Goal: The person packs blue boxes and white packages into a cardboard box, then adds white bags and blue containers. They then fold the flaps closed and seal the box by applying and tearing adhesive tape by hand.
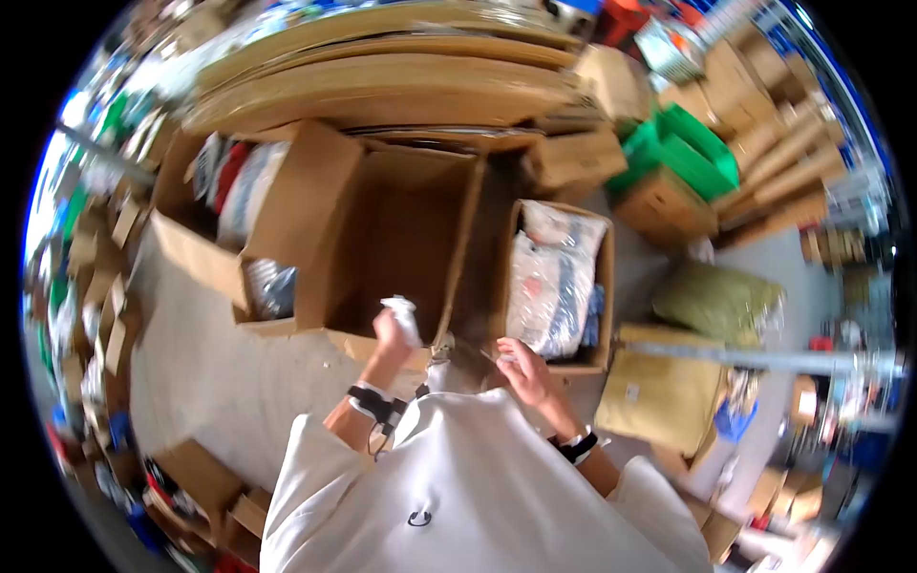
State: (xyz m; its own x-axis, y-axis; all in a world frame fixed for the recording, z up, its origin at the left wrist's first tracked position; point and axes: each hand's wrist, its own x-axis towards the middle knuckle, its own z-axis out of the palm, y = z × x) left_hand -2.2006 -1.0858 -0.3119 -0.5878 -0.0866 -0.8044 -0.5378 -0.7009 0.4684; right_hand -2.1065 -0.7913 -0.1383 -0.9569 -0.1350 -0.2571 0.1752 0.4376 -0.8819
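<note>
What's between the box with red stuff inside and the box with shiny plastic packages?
A big open cardboard box, then a dark gap, in the head view.

No words, numbers or brands can be read. The plastic-wrapped bags (552, 301) in the open carton (608, 286) bear a reddish patch toward the carton's left edge and a blue band nearer its right edge, both too blurred to make out. A small pale label (631, 392) stands on the tan package (659, 415), left of its middle, its content illegible. The person's white shirt (497, 468) carries a small dark curved mark (419, 519) with no legible lettering.
</note>
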